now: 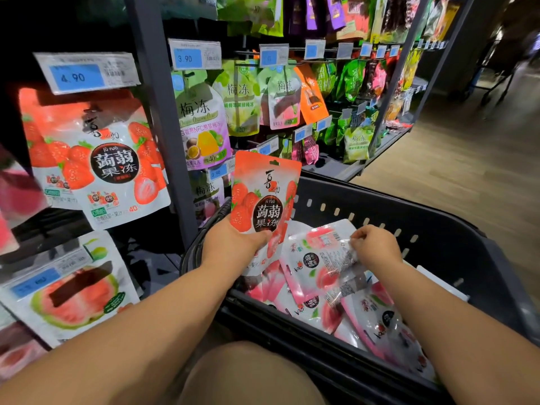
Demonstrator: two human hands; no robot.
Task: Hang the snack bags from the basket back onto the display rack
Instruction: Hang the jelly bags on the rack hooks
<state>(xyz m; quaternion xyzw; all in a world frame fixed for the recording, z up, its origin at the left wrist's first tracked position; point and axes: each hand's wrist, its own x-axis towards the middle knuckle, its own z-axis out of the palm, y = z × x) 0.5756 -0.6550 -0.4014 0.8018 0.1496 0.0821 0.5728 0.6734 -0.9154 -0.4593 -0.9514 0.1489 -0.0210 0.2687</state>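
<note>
Head view, nearest first: the left hand (233,244) is curled round the lower part of a strawberry snack bag (264,194), with the thumb laid across the front. The bag is thus held upright above the near-left corner of the basket (409,211). The right hand (375,248) is closed in a pinch on the edge of a pink bag (318,258), which lies on a heap of similar bags inside the basket.

The step in hand is judged to be the carrying of the strawberry bag to its hook. It would best be done one bag at a time. The pink bag may be let go so that the right hand is free to steady the hook. The hang hole (274,162) at the top is left clear by the low grip, which is an advantage, and the bag should be held upright and facing outward.

Farther off to the left, matching strawberry bags (111,159) hang on the display rack (159,112) under the 4.90 price tag (84,73), and the held bag is judged to belong there. The hook tip is hidden behind the tag, so the tag may need to be lifted. The hole should be lined up with the tip and the bag slid back against those hanging there.
</note>
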